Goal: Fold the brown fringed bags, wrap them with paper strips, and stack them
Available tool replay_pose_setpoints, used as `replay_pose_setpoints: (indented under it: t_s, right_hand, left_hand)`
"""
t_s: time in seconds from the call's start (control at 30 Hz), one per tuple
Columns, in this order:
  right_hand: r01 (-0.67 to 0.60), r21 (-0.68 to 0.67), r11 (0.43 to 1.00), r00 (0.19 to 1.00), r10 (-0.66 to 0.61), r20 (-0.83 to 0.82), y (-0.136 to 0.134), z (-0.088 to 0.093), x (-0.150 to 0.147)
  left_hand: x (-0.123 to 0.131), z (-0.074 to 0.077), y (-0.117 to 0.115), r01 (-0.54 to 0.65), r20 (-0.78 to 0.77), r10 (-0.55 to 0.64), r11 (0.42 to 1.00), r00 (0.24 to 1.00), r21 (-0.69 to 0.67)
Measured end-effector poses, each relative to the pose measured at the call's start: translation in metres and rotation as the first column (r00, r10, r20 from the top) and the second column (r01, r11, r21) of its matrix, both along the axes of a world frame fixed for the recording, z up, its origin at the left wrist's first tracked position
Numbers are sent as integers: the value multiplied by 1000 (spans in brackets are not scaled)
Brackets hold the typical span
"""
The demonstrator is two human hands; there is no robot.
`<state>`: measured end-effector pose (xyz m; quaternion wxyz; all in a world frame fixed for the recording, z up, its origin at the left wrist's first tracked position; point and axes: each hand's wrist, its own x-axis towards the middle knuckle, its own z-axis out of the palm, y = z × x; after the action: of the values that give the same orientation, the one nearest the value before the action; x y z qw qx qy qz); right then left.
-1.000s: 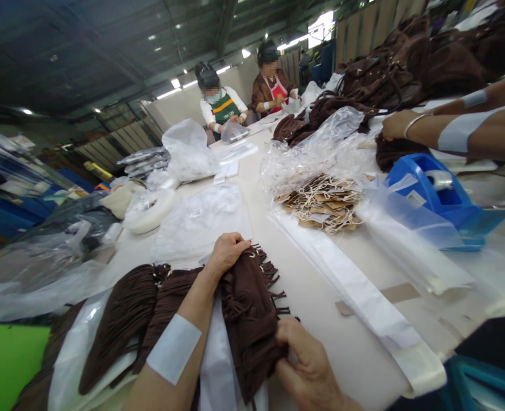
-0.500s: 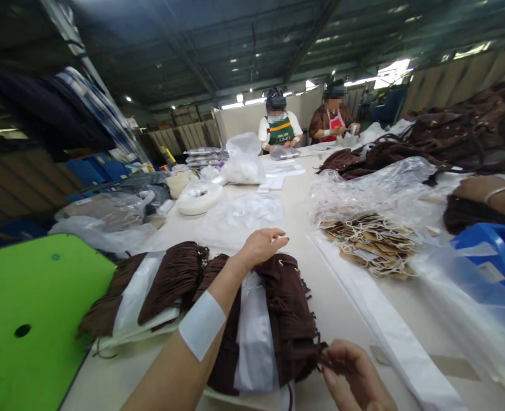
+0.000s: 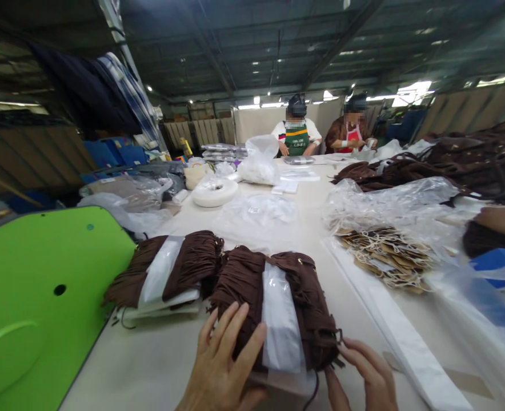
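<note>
A folded brown fringed bag [image 3: 321,308], wrapped round its middle by a pale translucent band [image 3: 280,319], lies in front of me. My left hand [image 3: 227,359] rests on its lower left part, fingers spread over the fringe. At the lower right corner, my right hand [image 3: 366,374] holds the bag's edge between thumb and fingers. A thin dark cord hangs out below the bag. Just to the left, a second brown fringed bag [image 3: 192,265] with a similar band sits on white sheeting, touched by neither hand.
A green board [image 3: 33,274] stands at left. Brown paper tags with white strings [image 3: 389,257], clear plastic bags [image 3: 381,205] and a blue bin [image 3: 501,285] lie right. A white tape roll [image 3: 215,191] is farther back. Two people work across the table; another person's arm [image 3: 503,220] reaches in.
My left hand has come back from beyond the bag's far edge and now lies flat on its near left side. My right hand stays at the corner. The view has shifted left.
</note>
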<state>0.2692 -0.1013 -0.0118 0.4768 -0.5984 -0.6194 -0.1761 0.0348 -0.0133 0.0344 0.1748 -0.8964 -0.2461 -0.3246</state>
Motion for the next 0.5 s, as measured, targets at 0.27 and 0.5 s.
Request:
replay_pose_setpoints:
  t_s: [0.27, 0.5]
  right_hand:
    - [-110, -90, 990, 994, 112, 17, 23, 5, -4]
    - [-142, -111, 984, 990, 142, -5, 23, 1, -1]
  left_hand:
    - [26, 6, 0, 245, 69, -262, 950, 963, 192]
    - [51, 4, -3, 197, 47, -221, 931, 974, 306]
